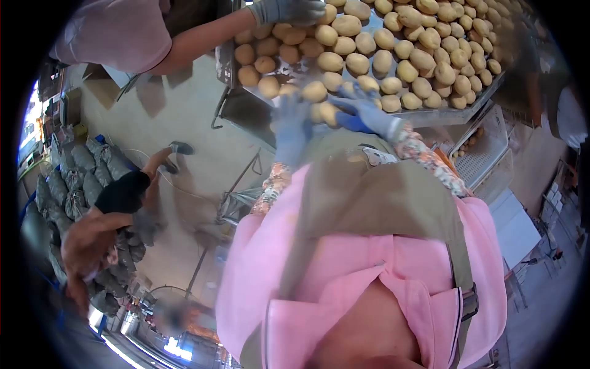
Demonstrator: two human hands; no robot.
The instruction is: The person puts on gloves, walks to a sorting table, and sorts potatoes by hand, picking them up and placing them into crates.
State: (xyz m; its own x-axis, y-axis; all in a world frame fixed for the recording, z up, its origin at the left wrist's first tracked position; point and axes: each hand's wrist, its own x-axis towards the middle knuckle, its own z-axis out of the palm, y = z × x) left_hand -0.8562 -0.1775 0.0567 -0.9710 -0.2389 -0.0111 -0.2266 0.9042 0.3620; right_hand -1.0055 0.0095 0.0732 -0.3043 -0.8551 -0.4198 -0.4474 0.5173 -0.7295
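Note:
My left hand [291, 126], in a blue-grey glove, is at the near edge of a metal sorting table [246, 101]. Motion smears its fingers, close beside a potato [314, 91]. To its right, my right hand [364, 114] wears a glove of the same colour with a darker blue palm. Its fingers are spread over the potatoes at the near edge, with another potato [327, 113] just left of the fingertips. Many pale yellow potatoes [421, 59] cover the table, most densely on the right. Flowered sleeves cover both my forearms.
Across the table, a co-worker's gloved hand [287, 11] reaches over the potatoes. A person [101, 227] bends by stacked full sacks [74, 178] at left. A perforated crate [482, 161] with a few potatoes stands below right. Another person [562, 111] is at far right.

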